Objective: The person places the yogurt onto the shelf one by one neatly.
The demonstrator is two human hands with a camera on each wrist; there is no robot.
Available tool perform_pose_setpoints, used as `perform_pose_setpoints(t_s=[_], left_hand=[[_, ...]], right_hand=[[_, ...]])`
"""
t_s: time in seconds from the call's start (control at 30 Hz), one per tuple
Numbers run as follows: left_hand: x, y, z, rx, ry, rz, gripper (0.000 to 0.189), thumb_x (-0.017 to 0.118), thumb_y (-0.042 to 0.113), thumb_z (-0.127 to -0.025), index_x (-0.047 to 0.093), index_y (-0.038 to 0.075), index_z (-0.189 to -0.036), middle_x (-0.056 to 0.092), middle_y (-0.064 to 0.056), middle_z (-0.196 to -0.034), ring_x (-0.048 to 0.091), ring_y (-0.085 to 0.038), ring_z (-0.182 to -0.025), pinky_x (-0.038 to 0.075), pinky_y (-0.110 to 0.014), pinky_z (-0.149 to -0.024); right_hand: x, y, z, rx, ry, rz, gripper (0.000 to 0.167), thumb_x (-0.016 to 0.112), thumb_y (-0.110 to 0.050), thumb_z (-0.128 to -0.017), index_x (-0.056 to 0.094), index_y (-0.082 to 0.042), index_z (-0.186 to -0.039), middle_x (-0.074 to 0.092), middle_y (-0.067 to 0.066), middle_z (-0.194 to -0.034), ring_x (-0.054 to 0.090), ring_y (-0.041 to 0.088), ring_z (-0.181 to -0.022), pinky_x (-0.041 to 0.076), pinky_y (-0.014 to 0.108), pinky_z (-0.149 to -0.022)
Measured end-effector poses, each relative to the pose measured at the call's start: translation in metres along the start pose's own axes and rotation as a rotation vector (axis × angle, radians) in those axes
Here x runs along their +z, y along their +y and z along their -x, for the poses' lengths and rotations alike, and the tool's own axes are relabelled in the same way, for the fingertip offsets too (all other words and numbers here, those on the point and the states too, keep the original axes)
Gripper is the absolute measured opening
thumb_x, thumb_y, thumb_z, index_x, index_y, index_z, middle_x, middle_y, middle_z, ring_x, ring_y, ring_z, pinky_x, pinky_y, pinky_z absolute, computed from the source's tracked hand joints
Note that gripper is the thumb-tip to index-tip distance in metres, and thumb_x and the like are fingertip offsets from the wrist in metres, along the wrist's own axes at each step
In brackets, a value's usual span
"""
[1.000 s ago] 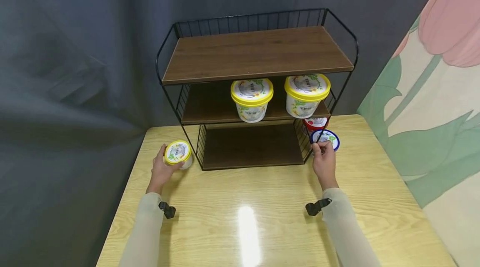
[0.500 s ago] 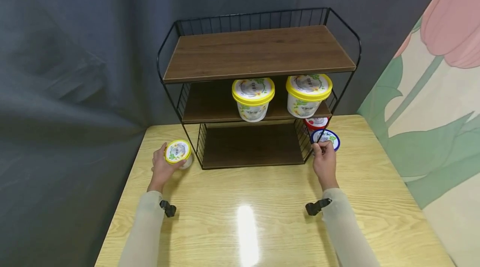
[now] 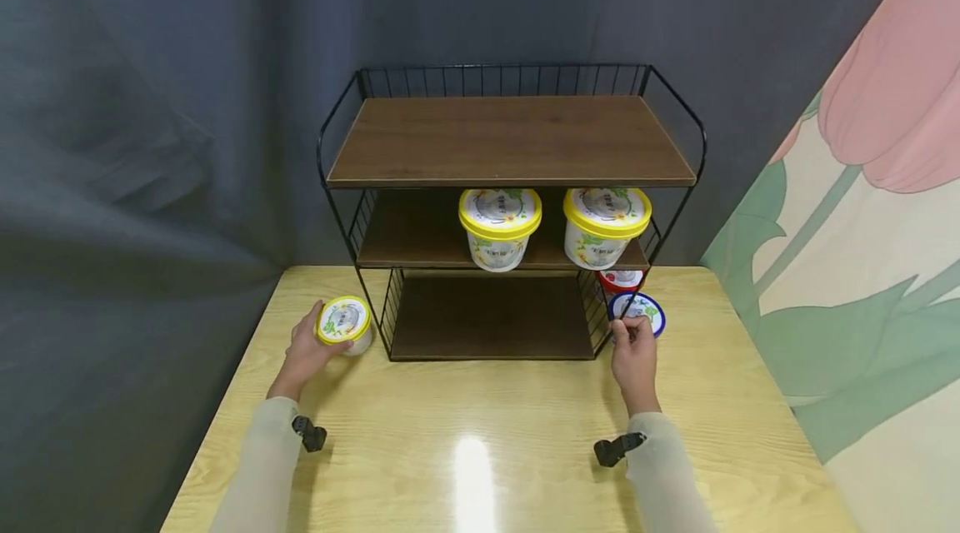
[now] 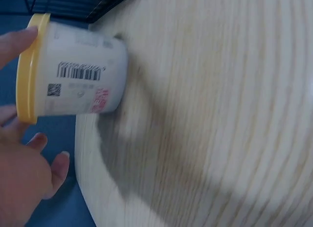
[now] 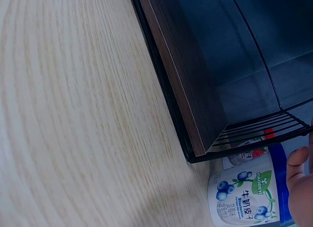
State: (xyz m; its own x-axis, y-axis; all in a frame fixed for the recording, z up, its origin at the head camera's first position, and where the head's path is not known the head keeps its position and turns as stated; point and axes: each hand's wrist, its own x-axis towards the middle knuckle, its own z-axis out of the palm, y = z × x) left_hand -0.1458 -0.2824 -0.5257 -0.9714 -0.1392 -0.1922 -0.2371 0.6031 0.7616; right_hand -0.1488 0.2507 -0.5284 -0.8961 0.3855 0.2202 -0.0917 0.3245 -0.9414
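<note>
I see a bright head view, white glare streaking the wood-grain tabletop (image 3: 540, 441); my wrist views look dimmer and bluer, the barcoded, yellow-lidded tub (image 4: 80, 87) slightly blurred and casting a soft shadow.

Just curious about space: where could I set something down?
Free: top shelf inside wire rail; bottom shelf; middle shelf left of yellow-lidded tubs; the tabletop between the sleeves.
Crowded: right of the rack: blueberry tub, strawberry tub, right grip.
</note>
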Motion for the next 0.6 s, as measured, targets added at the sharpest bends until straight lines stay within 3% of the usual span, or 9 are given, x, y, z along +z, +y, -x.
perform_pose_setpoints(t_s=[0.17,0.43,0.6], left_hand=[[0.000,-0.004,0.007,0.028,0.011,-0.001,0.107,0.077,0.026,-0.085,0.003,0.012,-0.161,0.002,-0.025,-0.164,-0.001,-0.047,-0.149,0.005,-0.077,-0.109],[0.027,-0.012,0.015,-0.017,0.225,-0.045,0.113,0.084,0.044,-0.075,0.016,0.009,-0.158,0.016,-0.027,-0.146,0.015,-0.044,-0.132,0.021,-0.063,-0.094],[0.028,-0.002,0.001,-0.001,0.291,-0.014,0.112,0.086,0.043,-0.073,0.021,0.007,-0.157,0.022,-0.027,-0.144,0.018,-0.043,-0.131,0.021,-0.060,-0.093]], right_hand=[[0.003,-0.011,0.010,-0.026,0.010,-0.025,0.013,0.053,-0.001,-0.100,0.049,0.011,-0.099,0.064,0.003,-0.086,0.057,-0.002,-0.076,0.043,0.011,-0.065],[0.007,0.009,0.023,0.009,0.009,-0.009,0.014,0.053,-0.005,-0.101,0.049,0.009,-0.101,0.064,-0.006,-0.086,0.056,-0.008,-0.078,0.044,0.010,-0.065],[0.006,0.003,0.005,-0.045,0.019,-0.011,0.014,0.053,-0.004,-0.101,0.049,0.010,-0.100,0.057,-0.025,-0.081,0.056,-0.011,-0.077,0.046,0.010,-0.064]])
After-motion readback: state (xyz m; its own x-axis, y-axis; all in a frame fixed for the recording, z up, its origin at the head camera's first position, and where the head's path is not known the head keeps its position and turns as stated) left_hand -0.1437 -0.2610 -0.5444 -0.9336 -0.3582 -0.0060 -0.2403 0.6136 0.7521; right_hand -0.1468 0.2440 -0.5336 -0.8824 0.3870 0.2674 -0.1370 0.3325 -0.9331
